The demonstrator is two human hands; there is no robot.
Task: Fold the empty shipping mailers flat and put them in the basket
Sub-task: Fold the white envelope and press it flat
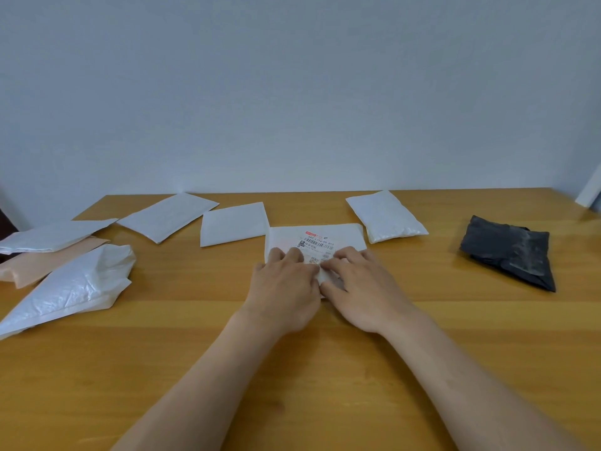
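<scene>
The white mailer (344, 234), a soft padded rectangle with a printed label (318, 243), lay at the middle of the wooden table (325, 379), your left hand (286, 288) and right hand (361, 288) side by side on its near edge, fingers bent; whether they pinched a fold or merely pressed could not be told. The springy padding would likely reopen any crease if you lifted off early, and its slick skin could slide on the smooth wood. Around it lay puffy white mailers (387, 216), a peach one (48, 260) and a crumpled black one (510, 252); no basket showed.
</scene>
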